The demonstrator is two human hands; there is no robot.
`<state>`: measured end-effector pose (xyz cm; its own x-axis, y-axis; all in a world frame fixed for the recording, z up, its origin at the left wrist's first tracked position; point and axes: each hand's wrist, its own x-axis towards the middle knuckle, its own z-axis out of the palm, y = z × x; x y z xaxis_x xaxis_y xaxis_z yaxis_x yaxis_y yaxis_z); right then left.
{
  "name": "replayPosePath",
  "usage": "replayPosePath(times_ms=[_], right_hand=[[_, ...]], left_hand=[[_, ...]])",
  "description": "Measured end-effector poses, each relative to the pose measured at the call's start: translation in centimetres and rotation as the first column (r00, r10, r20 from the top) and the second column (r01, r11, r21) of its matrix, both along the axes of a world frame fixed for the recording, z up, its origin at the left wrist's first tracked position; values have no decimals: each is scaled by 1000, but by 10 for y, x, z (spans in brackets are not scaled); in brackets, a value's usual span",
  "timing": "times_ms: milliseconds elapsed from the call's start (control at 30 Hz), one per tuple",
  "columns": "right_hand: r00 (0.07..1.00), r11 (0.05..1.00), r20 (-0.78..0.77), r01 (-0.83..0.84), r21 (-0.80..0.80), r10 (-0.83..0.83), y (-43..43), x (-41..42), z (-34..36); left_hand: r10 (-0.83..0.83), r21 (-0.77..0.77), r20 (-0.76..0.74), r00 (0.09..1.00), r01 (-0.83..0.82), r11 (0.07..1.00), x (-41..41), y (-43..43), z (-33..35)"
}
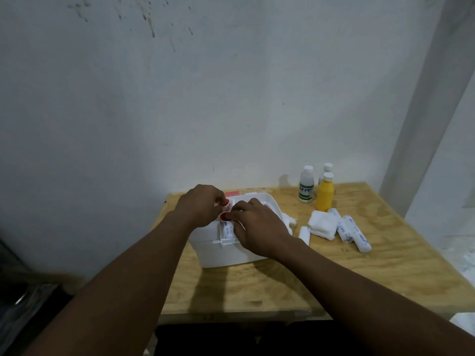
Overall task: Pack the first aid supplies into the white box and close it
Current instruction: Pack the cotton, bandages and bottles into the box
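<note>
Wooden table, white box open near its back-left. Left hand pinching one red-ended roll, right hand seating another inside. Risk: rolls jammed crooked, blocking lid. Bottles, gauze unpacked, easily knocked.

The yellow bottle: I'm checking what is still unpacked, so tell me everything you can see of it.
The yellow bottle stands upright on the wooden table, outside the white box and to its right. It looks like opaque plastic, with a white screw cap. A clear bottle with a green label stands just to its left, another white-capped bottle behind it, and a wrapped roll lies at its base. No hand touches it.
</note>
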<state>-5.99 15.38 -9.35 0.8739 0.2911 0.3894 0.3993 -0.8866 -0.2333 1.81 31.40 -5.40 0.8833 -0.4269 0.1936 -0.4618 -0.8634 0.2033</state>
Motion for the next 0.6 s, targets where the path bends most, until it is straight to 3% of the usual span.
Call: replayPosePath(times_ms=[467, 600], right_hand=[[1000, 998, -6, -25, 64, 25, -3, -1, -1], [1000, 987, 26, 7, 158, -12, -15, -1, 2]], left_hand=[[-14, -6, -77, 997, 14, 1000, -5, -2, -3], [4, -24, -49, 999, -5, 1000, -10, -8, -1]])
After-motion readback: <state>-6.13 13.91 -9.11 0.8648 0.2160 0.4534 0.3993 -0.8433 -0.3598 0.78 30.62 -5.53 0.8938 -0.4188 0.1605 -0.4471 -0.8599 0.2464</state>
